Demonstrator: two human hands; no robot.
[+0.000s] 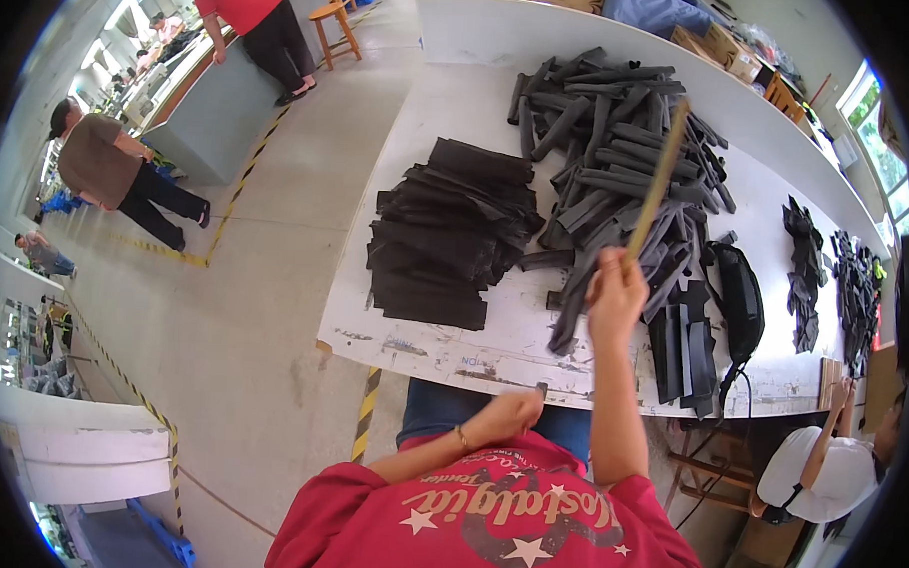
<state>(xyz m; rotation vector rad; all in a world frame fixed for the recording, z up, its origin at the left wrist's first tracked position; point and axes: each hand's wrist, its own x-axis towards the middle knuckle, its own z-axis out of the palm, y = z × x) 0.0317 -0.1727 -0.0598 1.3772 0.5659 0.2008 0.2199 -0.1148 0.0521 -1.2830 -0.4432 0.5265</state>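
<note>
My right hand (pixel 617 295) is closed around the lower end of a long, thin yellowish stick (pixel 660 181), which points up and away over the table. Under and beside that hand lie dark grey fabric tubes (pixel 619 160), heaped loosely; one tube (pixel 565 328) reaches toward the near edge. At the table's front edge, close to my body, my left hand (pixel 510 414) has its fingers curled in. A small dark bit (pixel 542 389) shows at its fingertips, too little to name. Left of the heap sits a stack of flat black fabric pieces (pixel 451 239).
The white table (pixel 399 142) has a raised panel (pixel 573 33) at its back. Right of the heap lie flat dark strips (pixel 685 347), a black pouch-like bag (pixel 739 304) with a cord, and more dark pieces (pixel 803 276). A co-worker in white (pixel 818 477) works at the right end.
</note>
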